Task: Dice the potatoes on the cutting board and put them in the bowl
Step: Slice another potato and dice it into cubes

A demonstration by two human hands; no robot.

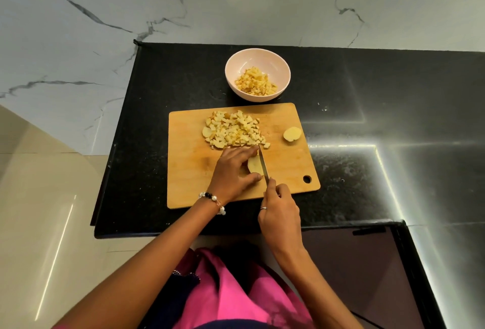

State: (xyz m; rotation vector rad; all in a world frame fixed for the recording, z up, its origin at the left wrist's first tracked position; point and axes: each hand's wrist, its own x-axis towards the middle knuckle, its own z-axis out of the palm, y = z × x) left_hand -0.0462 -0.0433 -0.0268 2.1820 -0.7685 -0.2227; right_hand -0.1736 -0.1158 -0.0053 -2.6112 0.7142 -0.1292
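Potato piece: a pale chunk of potato (pixel 254 164) is lying on the cutting board (pixel 189 171), near its front edge, mostly covered by the left hand.
Left hand: the left hand (pixel 235 171) is curling over the potato piece from its left side, fingers and thumb gripping it so only its right face is showing.
Right hand: the right hand (pixel 279 213) is gripping the knife handle, which is hidden inside the fist, forefinger stretched along the top.
Knife: the knife (pixel 263 164) is running away from the person, tip near the diced heap, blade touching the exposed right face of the piece.
Key relation: the piece is sitting just left of the blade, so I judge the next cut will be coming straight down beside the left fingertips (pixel 256 148), which look close to the edge.
Diced heap: a pile of cubes (pixel 233 130) is waiting at the far side of the board, not yet moved.
Spare piece: another cut piece (pixel 291 134) is lying alone near the right edge.
Bowl: the bowl (pixel 236 66) is standing just beyond the board, already holding some diced potato (pixel 256 82).
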